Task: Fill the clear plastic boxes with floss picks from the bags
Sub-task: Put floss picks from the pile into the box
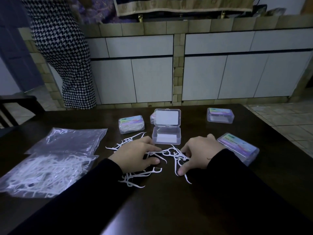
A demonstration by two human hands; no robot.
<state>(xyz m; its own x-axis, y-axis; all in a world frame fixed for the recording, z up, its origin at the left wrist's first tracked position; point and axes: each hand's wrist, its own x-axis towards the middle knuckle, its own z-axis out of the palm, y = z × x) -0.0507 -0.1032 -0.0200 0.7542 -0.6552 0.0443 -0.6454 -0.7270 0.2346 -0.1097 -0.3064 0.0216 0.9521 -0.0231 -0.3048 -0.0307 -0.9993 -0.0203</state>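
Loose white floss picks (169,152) lie scattered on the dark table (169,209) in front of me. My left hand (135,154) rests on the left part of the pile, its curled fingers pinching some picks. My right hand (198,153) grips a bunch of picks on the right side, thumb down on the table. Just beyond the hands stands an open clear box (166,137) with its lid (167,118) raised; I see no picks inside. A clear bag of floss picks (44,173) lies at the left, under an emptier bag (67,141).
Closed labelled boxes stand around: one holding picks (131,124) at the left, one (220,115) at the far right, one (240,148) by my right wrist. A person in a houndstooth garment (64,53) stands beyond the table's left. White cabinets line the back.
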